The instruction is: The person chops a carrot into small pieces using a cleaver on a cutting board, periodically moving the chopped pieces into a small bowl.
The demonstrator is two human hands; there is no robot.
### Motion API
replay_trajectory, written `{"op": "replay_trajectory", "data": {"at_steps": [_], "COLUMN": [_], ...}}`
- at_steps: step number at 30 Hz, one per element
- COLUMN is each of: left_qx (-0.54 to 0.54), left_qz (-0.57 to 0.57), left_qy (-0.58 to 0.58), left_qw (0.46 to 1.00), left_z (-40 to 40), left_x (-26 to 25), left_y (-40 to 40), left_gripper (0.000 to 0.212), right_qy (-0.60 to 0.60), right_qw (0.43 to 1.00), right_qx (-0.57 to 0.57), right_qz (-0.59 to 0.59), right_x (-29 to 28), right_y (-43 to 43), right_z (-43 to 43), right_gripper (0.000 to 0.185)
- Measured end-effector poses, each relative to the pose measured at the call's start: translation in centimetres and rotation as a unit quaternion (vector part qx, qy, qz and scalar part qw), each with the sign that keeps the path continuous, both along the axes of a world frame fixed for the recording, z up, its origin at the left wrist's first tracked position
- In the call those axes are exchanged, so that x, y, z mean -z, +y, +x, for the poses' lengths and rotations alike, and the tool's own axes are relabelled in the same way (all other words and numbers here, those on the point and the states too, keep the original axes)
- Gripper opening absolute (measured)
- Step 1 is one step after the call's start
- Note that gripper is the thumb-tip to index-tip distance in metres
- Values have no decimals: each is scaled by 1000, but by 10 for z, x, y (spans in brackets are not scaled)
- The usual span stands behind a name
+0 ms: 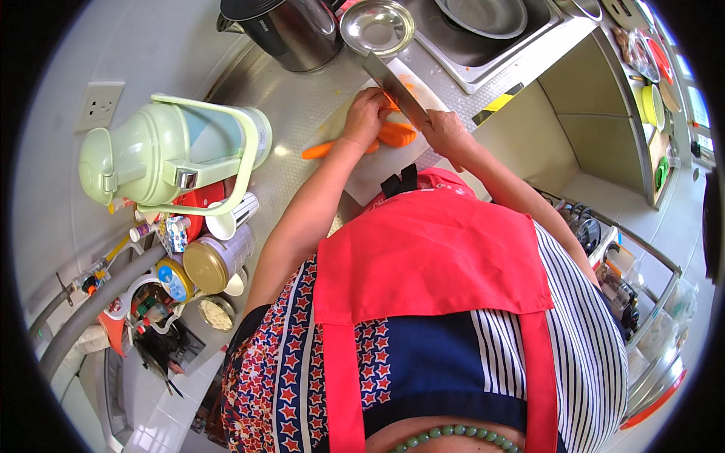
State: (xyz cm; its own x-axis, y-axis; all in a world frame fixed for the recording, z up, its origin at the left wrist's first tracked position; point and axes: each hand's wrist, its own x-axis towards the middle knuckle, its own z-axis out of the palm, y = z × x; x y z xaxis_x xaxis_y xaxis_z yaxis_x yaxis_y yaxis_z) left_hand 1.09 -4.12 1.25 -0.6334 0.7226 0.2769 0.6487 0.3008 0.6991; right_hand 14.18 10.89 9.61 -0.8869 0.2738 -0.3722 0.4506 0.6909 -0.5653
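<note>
A cleaver (396,89) is held by its handle in my right hand (447,135), its broad blade standing over a white cutting board (362,178). Against the blade's left side, the bent fingers of my left hand (365,116) press on a piece of carrot (391,103). Small orange shreds (409,85) lie on the board beyond the blade. Larger carrot pieces (396,135) rest nearer to me, between my hands. A longer carrot piece (318,150) lies partly behind my left wrist.
A metal bowl (378,27) and an electric kettle (289,34) stand beyond the board. The sink (470,62), at the upper right, holds a metal basin (487,14). To the left are a pale green thermos flask (187,150) and a gold-lidded can (207,267).
</note>
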Motion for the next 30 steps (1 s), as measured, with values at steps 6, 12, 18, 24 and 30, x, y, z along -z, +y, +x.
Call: {"op": "replay_trajectory", "data": {"at_steps": [6, 12, 18, 24, 30], "left_qx": [-4, 5, 6, -6, -3], "left_qz": [2, 0, 23, 32, 12], "left_qy": [25, 37, 45, 31, 48], "left_qw": [1000, 999, 999, 999, 999], "left_z": [-1, -3, -3, -1, -3], "left_x": [-2, 3, 8, 16, 10], "left_y": [4, 8, 10, 9, 8], "left_gripper": [9, 7, 6, 5, 7], "right_qy": [-40, -67, -78, -125, -29], "right_qw": [999, 998, 997, 992, 1000], "right_qx": [-19, -17, -16, 3, 8], "right_qz": [16, 9, -3, -22, 4], "right_x": [-15, -15, -8, 8, 24], "right_y": [-2, -2, -2, -8, -3], "right_z": [0, -1, -6, -20, -13], "right_gripper": [30, 30, 31, 29, 27]}}
